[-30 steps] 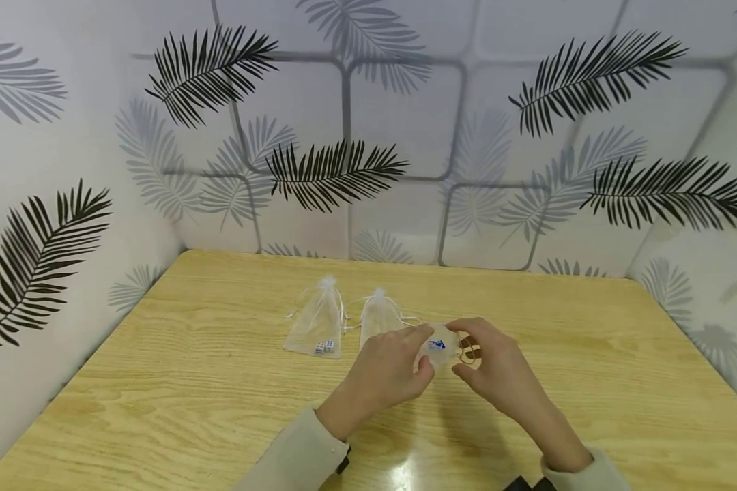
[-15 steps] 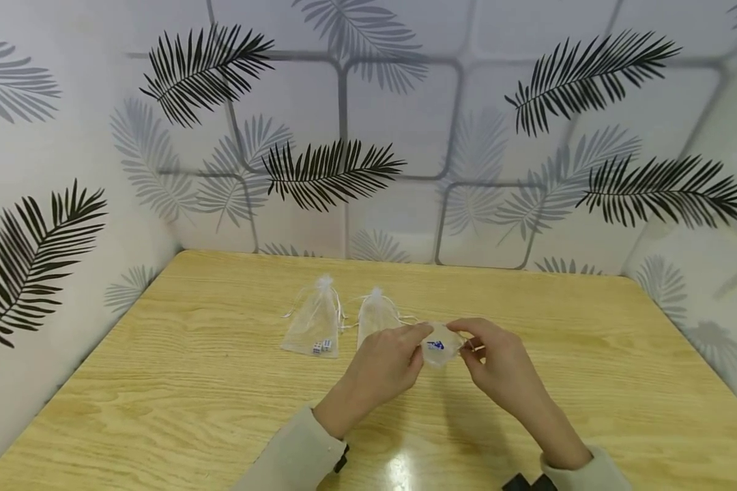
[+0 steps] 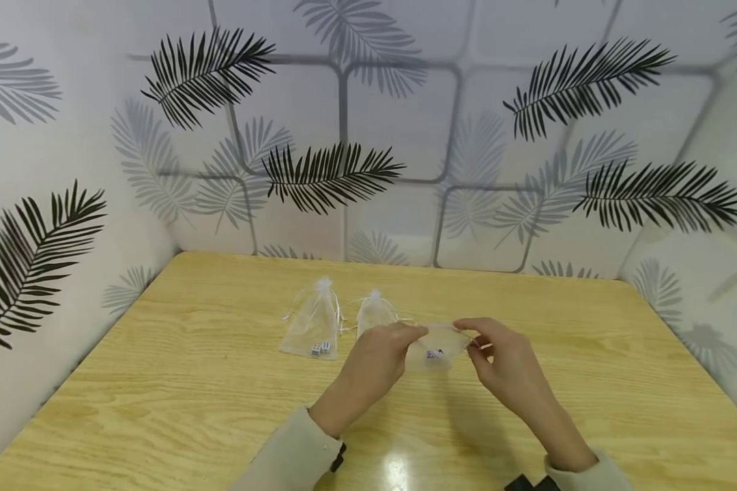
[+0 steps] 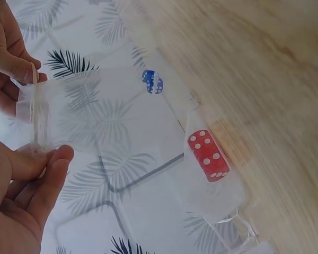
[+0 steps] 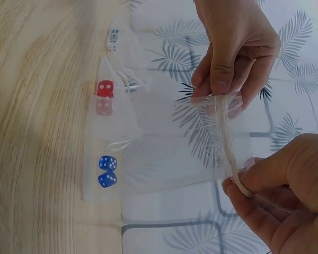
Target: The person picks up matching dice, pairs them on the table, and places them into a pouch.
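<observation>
A small sheer white drawstring bag (image 3: 419, 361) with two blue dice (image 5: 107, 171) at its bottom is stretched between both hands. My left hand (image 3: 373, 363) pinches one end of its mouth between thumb and fingers. At the other end, my right hand (image 3: 512, 361) pinches the edge beside the pale drawstring (image 5: 225, 135). Left of them a second sheer bag (image 3: 373, 314) lies on the table, partly hidden by the left hand; red dice (image 4: 208, 155) show in it from the left wrist view. Farther left lies a third bag (image 3: 312, 320) holding white dice (image 3: 321, 349).
All of this is on or just above a light wood-grain table (image 3: 178, 395). Wall panels with leaf prints (image 3: 393, 225) stand along the back and sides. A bright light reflection lies near the table's front.
The right hand's thumb and fingers have closed on the bag's edge. The hands have drawn slightly apart, so the bag's mouth is now pulled straight and its body hangs below.
</observation>
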`<state>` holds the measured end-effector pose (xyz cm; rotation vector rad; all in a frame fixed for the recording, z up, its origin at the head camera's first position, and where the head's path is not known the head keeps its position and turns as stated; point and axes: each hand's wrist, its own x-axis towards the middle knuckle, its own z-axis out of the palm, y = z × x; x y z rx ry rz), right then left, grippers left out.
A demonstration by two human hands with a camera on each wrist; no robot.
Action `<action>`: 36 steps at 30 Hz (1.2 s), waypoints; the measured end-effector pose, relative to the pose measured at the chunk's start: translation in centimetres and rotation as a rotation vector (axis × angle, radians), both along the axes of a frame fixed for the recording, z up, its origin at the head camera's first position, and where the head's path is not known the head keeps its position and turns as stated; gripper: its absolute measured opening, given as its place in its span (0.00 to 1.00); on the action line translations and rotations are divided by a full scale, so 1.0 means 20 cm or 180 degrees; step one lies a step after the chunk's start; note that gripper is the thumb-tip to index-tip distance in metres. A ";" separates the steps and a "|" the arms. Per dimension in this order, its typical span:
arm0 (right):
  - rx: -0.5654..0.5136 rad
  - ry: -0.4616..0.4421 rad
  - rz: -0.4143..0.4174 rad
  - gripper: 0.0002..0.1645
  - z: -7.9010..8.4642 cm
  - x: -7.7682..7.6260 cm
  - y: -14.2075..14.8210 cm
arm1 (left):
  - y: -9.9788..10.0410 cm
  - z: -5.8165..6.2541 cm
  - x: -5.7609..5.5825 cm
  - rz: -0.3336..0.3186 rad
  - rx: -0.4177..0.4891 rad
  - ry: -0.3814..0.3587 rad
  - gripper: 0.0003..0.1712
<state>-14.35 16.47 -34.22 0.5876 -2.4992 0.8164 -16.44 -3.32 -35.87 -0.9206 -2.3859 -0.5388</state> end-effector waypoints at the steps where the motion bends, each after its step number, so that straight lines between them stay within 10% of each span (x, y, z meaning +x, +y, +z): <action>1: 0.0003 0.0012 -0.0020 0.24 0.00 0.00 0.01 | 0.00 0.00 0.00 0.0003 0.0018 0.0008 0.13; 36: -0.0009 0.0000 -0.0483 0.12 0.06 -0.06 0.28 | -0.09 0.01 -0.07 0.0120 0.0426 -0.0215 0.11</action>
